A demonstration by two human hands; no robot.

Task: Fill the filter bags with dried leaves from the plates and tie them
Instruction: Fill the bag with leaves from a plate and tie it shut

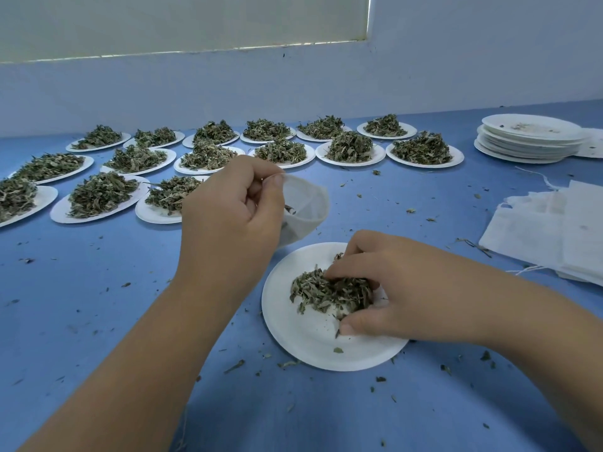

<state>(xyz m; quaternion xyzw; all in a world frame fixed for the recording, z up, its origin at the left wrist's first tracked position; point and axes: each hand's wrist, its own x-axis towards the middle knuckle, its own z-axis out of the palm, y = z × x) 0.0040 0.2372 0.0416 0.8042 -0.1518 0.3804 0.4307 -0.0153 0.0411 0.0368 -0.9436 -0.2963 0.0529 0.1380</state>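
The left hand [228, 207] is pinching the rim of a white bag [303, 203] and holding it up over the blue table [98, 321]. The bag is thin and soft, and its mouth is gaping wide. A few bits are lying inside. The right hand [391, 288] is curling its fingers round a heap of leaves [323, 291] on the near plate [310, 334]. The leaves are dry, green and crinkly. More full plates [101, 197] are sitting at the back. Flat bags [554, 223] are lying on the right.
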